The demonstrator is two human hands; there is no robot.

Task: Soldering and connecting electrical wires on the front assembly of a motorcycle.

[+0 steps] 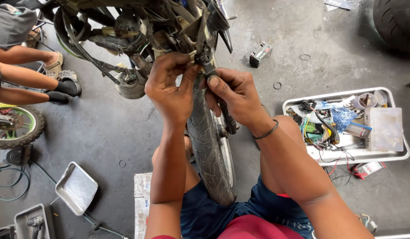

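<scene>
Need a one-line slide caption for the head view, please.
Both hands, left and right, pinch a small black part above the motorcycle's tyre.

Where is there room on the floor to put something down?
Bare floor lies between the front tyre and the empty metal tray, and between the small black box and the parts tray. That parts tray is crowded.

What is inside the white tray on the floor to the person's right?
The white tray holds tangled wires, a blue fibrous wad and a clear plastic box. Whatever lies beneath that clutter is covered.
</scene>
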